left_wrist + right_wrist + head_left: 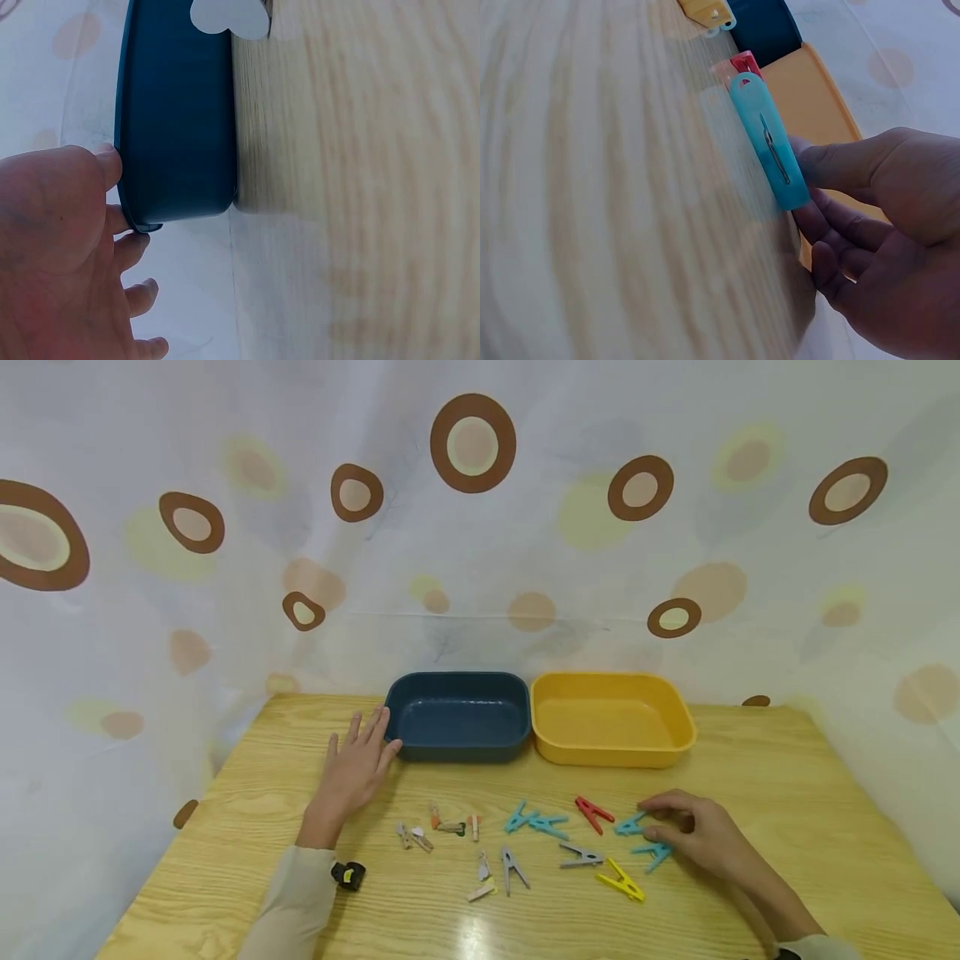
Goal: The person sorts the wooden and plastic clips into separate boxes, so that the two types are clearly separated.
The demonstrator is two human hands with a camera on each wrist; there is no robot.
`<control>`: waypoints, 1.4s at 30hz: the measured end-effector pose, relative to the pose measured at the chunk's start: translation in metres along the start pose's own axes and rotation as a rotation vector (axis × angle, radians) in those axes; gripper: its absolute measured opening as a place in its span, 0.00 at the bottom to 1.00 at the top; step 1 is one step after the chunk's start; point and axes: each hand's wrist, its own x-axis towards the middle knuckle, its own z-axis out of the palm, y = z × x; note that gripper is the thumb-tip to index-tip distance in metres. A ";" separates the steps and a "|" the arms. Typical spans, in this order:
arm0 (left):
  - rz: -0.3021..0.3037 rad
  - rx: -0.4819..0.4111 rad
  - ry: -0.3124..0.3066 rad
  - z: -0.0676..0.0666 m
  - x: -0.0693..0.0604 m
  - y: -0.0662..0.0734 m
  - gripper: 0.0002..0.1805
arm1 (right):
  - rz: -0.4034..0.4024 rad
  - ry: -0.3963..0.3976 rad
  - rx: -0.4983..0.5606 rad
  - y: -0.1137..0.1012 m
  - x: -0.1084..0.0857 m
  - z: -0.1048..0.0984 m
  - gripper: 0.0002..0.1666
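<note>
Your left hand (pixel 358 768) touches the left end of the dark blue bin (pixel 465 754), its fingers straight and spread apart. On the right side of the worktop (pixel 780 793), your right hand (pixel 697 833) is at two blue clips (pixel 627 827); its thumb and forefinger are bent, with a narrow gap, at the farther clip, but I cannot tell if they grip it. The red clip (pixel 592 813) lies to the left of these, and the yellow clip (pixel 622 884) lies nearer to you.
</note>
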 end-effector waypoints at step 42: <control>0.010 0.017 0.018 -0.003 -0.002 0.004 0.37 | -0.119 0.162 0.051 -0.077 0.051 0.026 0.12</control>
